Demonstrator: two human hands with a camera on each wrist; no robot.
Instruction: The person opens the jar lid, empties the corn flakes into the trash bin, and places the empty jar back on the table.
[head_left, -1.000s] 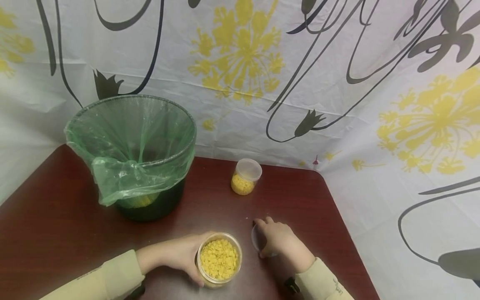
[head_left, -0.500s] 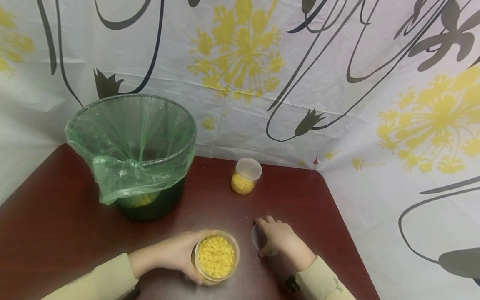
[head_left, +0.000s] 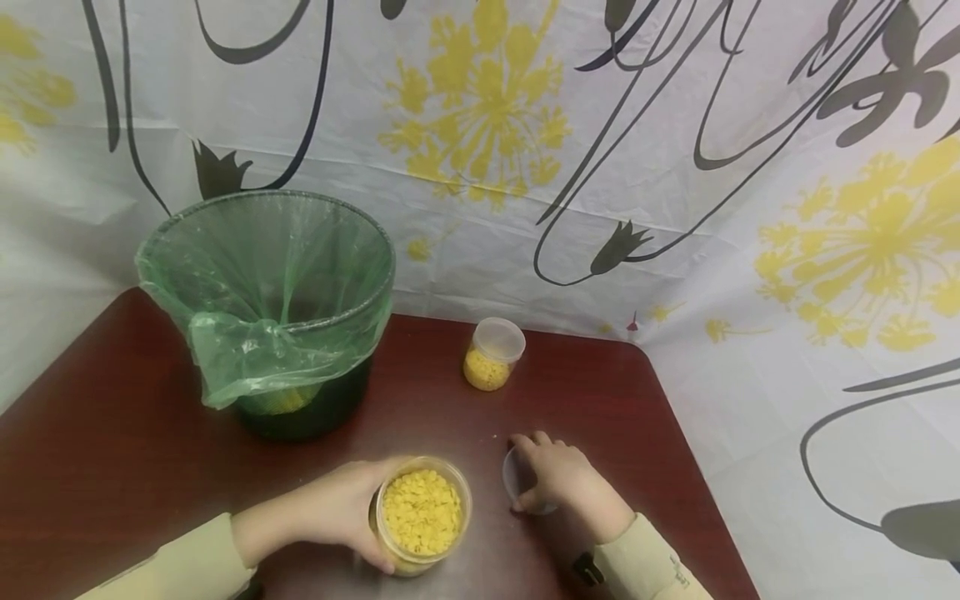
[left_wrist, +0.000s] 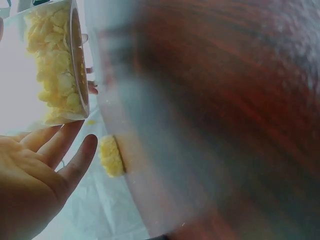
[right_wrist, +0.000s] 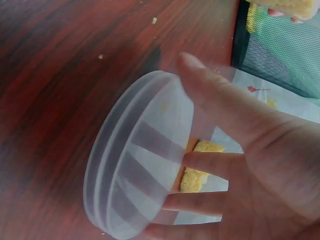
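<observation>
My left hand grips a clear plastic jar from its left side, thumb in front. The jar stands upright with no lid on and is filled with yellow flakes. In the left wrist view the base of the jar shows above the dark red table, with fingers around its wall. Over to the right, my right hand holds a round translucent lid low at the tabletop. The right wrist view has the thumb at one edge of the lid and the fingers spread along the other.
A lidded jar with yellow contents stands at the back middle of the table. Back left is a dark mesh bin lined with a green plastic bag. Crumbs dot the tabletop. A patterned curtain closes the back.
The left hand has shifted the open jar a little leftward, away from the right hand. The right hand and the lid have stayed in place.
</observation>
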